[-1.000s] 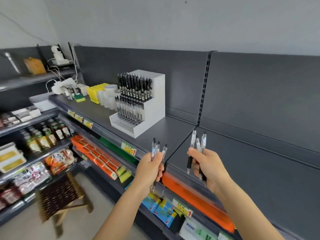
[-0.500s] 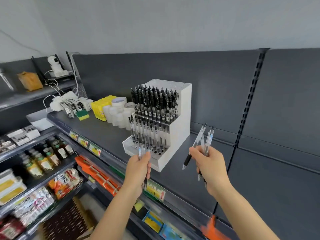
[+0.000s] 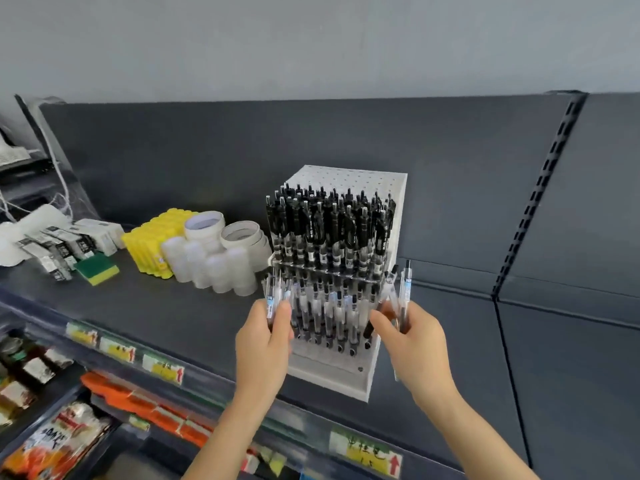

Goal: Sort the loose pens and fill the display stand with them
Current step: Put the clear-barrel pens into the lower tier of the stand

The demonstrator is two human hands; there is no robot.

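I've closed in since a second ago: the display stand point(image 3: 331, 380), which sat ahead on the shelf point(image 3: 156, 306), now stands right between my hands.

Nearest me, my left hand point(image 3: 265, 344) has its fingers curled round a small bunch of clear pens point(image 3: 270, 303). They're upright and just at the stand's near-left corner. My right hand point(image 3: 415, 344) pinches a few more pens point(image 3: 403, 289), fanned out: one upright, one leaning with its dark end down by the stand's right edge.

Next out, the stand's lowest step looks mostly bare, so that's where I reckon these belong. Behind it stands the clear-barrelled row point(image 3: 325, 313), then the black pens point(image 3: 329, 226) packed tight on the tier above. Farthest back, the top tier point(image 3: 346, 178) shows empty holes.

So, the filling step. I'd keep one bunch parked as a reserve and feed a single pen at a time, tip down, dead upright over a free hole. Clear goes with clear. I'd work from the far holes toward me, so my knuckles don't sweep the standing ones. That leaning pen on my right needs straightening first, or it may snag its neighbours.

Off to the left, the yellow pack point(image 3: 156, 240) and the tape rolls point(image 3: 204, 223) are well apart from all this.
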